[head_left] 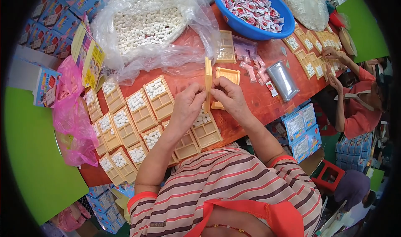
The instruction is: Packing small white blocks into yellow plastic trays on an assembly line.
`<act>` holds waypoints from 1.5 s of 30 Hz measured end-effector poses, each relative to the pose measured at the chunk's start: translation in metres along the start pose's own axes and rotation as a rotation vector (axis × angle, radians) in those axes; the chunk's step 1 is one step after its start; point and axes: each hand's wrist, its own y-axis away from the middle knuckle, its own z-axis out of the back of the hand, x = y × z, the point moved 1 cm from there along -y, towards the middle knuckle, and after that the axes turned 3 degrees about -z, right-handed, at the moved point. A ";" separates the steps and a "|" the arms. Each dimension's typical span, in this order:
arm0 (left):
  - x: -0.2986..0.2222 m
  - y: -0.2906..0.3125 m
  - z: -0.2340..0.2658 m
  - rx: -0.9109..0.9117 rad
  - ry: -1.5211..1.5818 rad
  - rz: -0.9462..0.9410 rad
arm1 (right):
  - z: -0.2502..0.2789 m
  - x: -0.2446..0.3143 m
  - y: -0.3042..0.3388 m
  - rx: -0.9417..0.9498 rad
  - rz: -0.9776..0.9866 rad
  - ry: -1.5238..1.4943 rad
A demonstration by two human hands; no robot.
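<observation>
Between my two hands stands a pale yellow plastic tray (208, 76), seen edge-on and held upright. My left hand (190, 103) pinches it from the left, and my right hand (230, 98) grips it from the right. Beneath them lies a compartment tray (209, 132) with small white cubes in its far part. Another pale yellow tray (228, 75) rests just beyond my right hand, partly hidden by it. To the left, several compartment trays (158, 96) lie in rows, most with white cubes filling one compartment.
A clear plastic bag of white cubes (146, 24) lies at the back. Beside it stands a blue basin (255, 32) of small packets. Pink pieces (261, 70) and a grey plastic-wrapped bundle (282, 80) lie right. A pink bag (73, 112) hangs left. A co-worker's hands (332, 55) handle trays far right.
</observation>
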 end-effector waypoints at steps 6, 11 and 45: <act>0.000 0.001 0.003 0.070 -0.014 0.041 | 0.001 0.001 0.000 0.015 -0.003 0.015; 0.001 0.000 0.006 0.088 -0.017 0.046 | 0.002 -0.001 -0.001 0.024 -0.004 0.018; -0.006 -0.005 0.004 0.120 -0.096 -0.010 | 0.005 0.001 -0.003 0.004 0.109 0.223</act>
